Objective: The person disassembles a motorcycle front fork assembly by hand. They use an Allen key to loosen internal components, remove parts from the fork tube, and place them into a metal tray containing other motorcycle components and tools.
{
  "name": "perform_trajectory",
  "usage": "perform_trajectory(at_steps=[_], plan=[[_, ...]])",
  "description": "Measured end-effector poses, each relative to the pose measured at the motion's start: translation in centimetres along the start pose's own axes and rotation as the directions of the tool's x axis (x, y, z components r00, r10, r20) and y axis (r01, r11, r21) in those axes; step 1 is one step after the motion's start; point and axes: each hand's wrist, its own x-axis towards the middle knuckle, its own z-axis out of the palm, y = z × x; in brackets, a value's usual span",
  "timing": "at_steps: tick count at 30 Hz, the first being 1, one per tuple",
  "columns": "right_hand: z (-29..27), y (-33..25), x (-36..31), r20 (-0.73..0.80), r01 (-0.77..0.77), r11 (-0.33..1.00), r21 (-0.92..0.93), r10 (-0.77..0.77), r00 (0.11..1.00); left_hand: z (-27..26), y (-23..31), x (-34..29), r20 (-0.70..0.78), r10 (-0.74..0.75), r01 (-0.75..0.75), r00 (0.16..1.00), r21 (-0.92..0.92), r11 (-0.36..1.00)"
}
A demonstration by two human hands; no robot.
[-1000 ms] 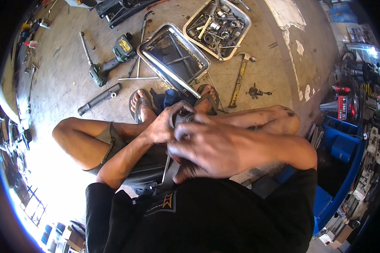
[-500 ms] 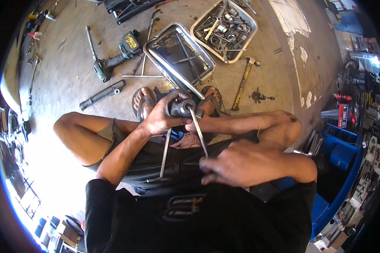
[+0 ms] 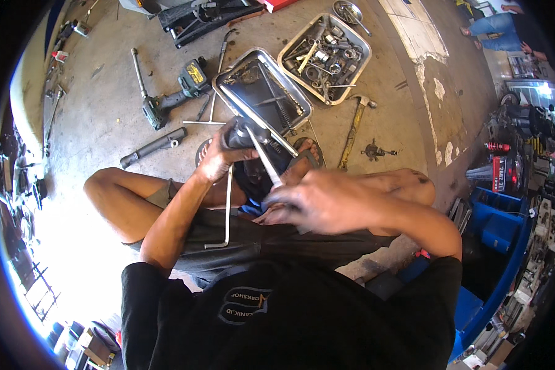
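Note:
Between my crossed legs, my left hand [image 3: 214, 161] is closed around the end of a dark cylindrical metal part [image 3: 245, 132] with a round opening. Below the same hand hangs a long L-shaped metal rod [image 3: 229, 206], its short bent end toward my lap; whether the fingers also pinch it is hidden. My right hand [image 3: 327, 200], blurred by motion, is closed on a screwdriver-like tool [image 3: 263, 155]. This tool's slim shaft slants up to the left, and its tip is at the dark part's end. The grip is mostly covered by the fingers.
Ahead lie a metal tray [image 3: 228, 102] with a spring and rods, and another tray [image 3: 367, 58] full of sockets and wrenches. A cordless impact wrench [image 3: 172, 98] and dark tube [image 3: 154, 147] lie left, a hammer [image 3: 354, 132] right. A person [image 3: 496, 31] stands far right.
My right hand has moved up and left, closer to the dark part. My left hand has shifted slightly up and left with the part, and the L-shaped rod has moved left too.

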Motion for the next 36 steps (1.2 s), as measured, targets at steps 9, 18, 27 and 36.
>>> perform_trajectory(at_steps=[9,18,27,36], plan=[[-4.6,3.7,2.8,-0.223,-0.086,0.920,-0.381,-0.001,0.975,4.8,-1.1,-2.6,0.255,-0.058,-0.056,0.965,0.419,0.906],[-4.9,2.6,-1.0,0.042,0.217,0.855,-0.471,-0.224,0.974,2.8,-0.2,0.0,0.095,-0.001,-0.002,0.995,0.041,0.999],[-4.9,-0.1,2.5,0.171,0.117,0.959,-0.258,-0.074,0.982,3.5,-2.5,-1.0,0.201,0.113,-0.141,0.973,0.129,0.981],[-5.3,2.1,3.4,-0.115,-0.045,0.985,-0.164,0.026,0.993,3.6,-1.5,-1.0,0.221,-0.053,0.010,0.974,0.194,0.981]])
